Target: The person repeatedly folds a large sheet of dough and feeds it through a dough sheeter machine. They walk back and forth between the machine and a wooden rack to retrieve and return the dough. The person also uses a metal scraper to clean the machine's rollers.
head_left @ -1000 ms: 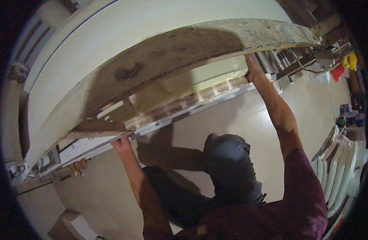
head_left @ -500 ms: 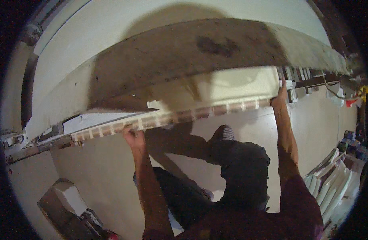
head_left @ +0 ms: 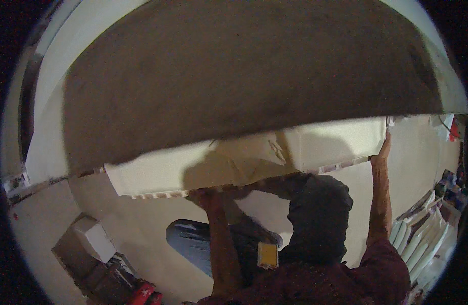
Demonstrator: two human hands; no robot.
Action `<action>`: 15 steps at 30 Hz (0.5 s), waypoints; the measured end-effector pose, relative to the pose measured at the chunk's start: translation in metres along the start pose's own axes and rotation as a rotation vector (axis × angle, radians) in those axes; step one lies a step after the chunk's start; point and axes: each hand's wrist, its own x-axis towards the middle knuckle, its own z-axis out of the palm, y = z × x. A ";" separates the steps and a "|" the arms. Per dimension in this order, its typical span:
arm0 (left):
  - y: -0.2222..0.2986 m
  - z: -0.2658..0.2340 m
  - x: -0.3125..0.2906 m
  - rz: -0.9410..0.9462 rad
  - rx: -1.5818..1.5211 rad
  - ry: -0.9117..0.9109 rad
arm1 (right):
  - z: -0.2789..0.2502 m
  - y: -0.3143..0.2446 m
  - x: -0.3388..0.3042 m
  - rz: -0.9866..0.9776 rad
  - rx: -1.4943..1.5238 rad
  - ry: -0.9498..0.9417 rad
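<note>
A long cream panel [head_left: 325, 145] with a row of brown and pale bands along its near edge spans the middle of the view. My left hand [head_left: 206, 198] grips that near edge left of centre; shadow hides part of its fingers. At the panel's right end, my right hand [head_left: 381, 150] holds the corner with the arm stretched out. Above the panel hangs a broad dark brown board [head_left: 254, 71], its lower edge covering the panel's far side. I cannot tell whether the two touch.
My bent legs [head_left: 318, 218] are below the panel. A small yellow rectangle [head_left: 268, 254] shows by my lap. On the floor [head_left: 132, 229] to the left are a white box [head_left: 95, 239] and a red object [head_left: 145, 294]. Pale wrapped packages [head_left: 419, 234] lean at the right.
The brown board fills much more of the view. The panel shows more of its cream face and sits lower in view. Both hands appear farther right and lower, still gripping it.
</note>
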 end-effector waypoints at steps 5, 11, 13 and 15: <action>0.000 -0.009 -0.008 -0.016 -0.077 -0.024 | -0.043 -0.029 0.021 -0.387 -0.763 0.116; -0.007 -0.002 -0.022 -0.015 -0.122 -0.047 | 0.143 -0.075 0.016 -0.816 -1.192 -0.414; -0.007 -0.002 -0.016 -0.005 -0.115 -0.078 | 0.222 -0.037 0.018 -0.707 -1.296 -0.773; -0.009 -0.006 -0.013 0.011 -0.108 -0.098 | 0.284 -0.013 0.013 -0.414 -1.438 -1.077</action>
